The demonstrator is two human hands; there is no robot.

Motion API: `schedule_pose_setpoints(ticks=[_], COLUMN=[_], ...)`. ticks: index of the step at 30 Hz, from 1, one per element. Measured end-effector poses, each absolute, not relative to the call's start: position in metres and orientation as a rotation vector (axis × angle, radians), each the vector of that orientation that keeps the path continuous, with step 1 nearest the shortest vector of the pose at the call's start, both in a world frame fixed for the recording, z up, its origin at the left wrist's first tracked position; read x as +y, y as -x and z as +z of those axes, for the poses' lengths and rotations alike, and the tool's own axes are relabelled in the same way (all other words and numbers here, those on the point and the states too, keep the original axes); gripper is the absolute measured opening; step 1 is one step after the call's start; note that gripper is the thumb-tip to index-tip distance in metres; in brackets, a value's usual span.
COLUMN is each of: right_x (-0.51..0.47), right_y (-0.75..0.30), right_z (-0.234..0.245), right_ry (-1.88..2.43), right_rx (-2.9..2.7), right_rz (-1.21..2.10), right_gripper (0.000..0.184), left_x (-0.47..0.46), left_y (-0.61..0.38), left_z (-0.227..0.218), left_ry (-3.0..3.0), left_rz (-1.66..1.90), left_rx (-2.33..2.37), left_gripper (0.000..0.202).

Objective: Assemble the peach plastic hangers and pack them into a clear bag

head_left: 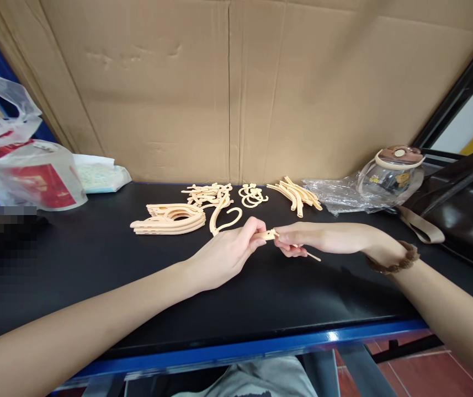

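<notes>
My left hand (pixel 230 251) is closed on a cream plastic hanger part (pixel 266 235), whose flat slotted end sticks out past the thumb. A curved arm and an open hook (pixel 236 220) show just beyond that hand; whether they join the held part is hidden by the fingers. Pressed up to the slotted end, my right hand (pixel 314 238) pinches a slim cream plastic piece (pixel 314 257), its thin tip poking out below the fingers. The two hands meet low over the black table.
Behind the hands lie stacked cream hanger pieces (pixel 170 220), small connectors (pixel 207 194), loose hooks (pixel 253 196) and curved arms (pixel 298 197). Clear plastic wrap (pixel 335 193) and a transparent cup (pixel 391 173) stand right, beside a dark bag (pixel 463 204). A bagged tub (pixel 41 176) and tissue pack (pixel 99 173) are left.
</notes>
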State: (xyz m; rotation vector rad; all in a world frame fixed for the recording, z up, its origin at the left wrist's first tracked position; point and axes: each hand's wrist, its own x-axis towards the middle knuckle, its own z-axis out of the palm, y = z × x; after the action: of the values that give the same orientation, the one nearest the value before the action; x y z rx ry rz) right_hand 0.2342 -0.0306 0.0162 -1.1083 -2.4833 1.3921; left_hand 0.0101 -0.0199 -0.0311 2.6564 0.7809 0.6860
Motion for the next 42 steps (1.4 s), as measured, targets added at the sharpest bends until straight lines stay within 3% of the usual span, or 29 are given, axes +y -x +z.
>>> schedule_pose_setpoints(ticks=[11, 20, 29, 35, 38, 42], right_x=[-0.045, -0.041, -0.026, -0.023, -0.022, -0.021], right_y=[-0.228, -0.231, -0.248, -0.260, -0.264, -0.267], right_z=[0.028, 0.016, 0.022, 0.026, 0.024, 0.022], right_ry=[1.426, 1.359, 1.190, 1.221, 1.302, 1.209], right_rx=[-2.661, -2.841, -2.709, -2.838, -2.816, -2.807], right_rz=[1.212, 0.904, 1.009, 0.665, 0.656, 0.670], right_gripper=[0.047, 0.043, 0.033, 0.012, 0.005, 0.012], left_x=[-0.020, -0.020, -0.019, -0.018, -0.010, 0.000], left_y=[-0.010, -0.013, -0.015, -0.011, -0.004, 0.002], left_z=[-0.033, -0.028, -0.029, -0.023, -0.021, -0.022], left_ry=[-2.743, -2.761, -2.891, -3.059, -3.022, -2.892], left_rz=[0.604, 0.399, 0.475, 0.464, 0.454, 0.421], left_rx=[0.782, 0.724, 0.607, 0.575, 0.638, 0.663], left_gripper=[0.014, 0.021, 0.021, 0.024, 0.032, 0.037])
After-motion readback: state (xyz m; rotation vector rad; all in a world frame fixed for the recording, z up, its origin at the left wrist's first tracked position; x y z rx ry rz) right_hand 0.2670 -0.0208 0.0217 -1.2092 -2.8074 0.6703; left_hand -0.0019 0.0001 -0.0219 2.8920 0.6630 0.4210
